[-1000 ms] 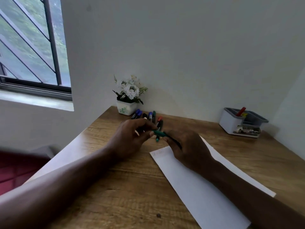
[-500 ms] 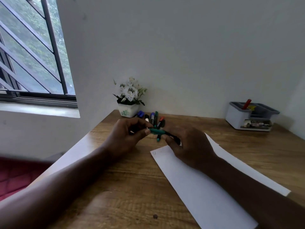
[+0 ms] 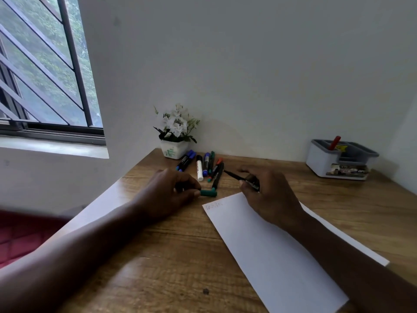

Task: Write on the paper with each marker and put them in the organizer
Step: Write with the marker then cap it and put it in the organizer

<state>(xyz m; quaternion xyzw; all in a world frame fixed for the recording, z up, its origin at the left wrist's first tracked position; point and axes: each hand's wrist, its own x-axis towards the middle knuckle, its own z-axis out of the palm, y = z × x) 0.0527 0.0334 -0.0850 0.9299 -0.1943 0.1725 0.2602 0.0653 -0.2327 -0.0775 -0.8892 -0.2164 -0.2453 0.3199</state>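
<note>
From the head camera, the left hand (image 3: 171,193) rests on the wooden table (image 3: 158,256), and its thumb and a finger pinch a small green cap (image 3: 208,193). The other fingers of this hand curl under and are hard to see. The right hand (image 3: 268,195) is just right of it, at the far end of the white paper (image 3: 270,256). It grips an open marker (image 3: 235,176) whose thin dark tip points far and left, above the table and off the paper. The hand hides most of the marker's body, so I cannot tell its colour. The right arm covers part of the paper, and the paper's near corner is cut off by the bottom edge. There are faint scribbles (image 3: 214,204) on the far left corner of the paper, too pale to read. Just beyond the hands lies a bunch of markers (image 3: 203,166) with blue, white, green, red and black parts. They lie so close together that it is hard to count them. A small flower pot (image 3: 174,150) stands behind them by the wall. The grey and white organizer (image 3: 327,161) sits far to the right, well apart from the hands. A red marker (image 3: 334,143) sticks up from it, with its lower part hidden inside.
</note>
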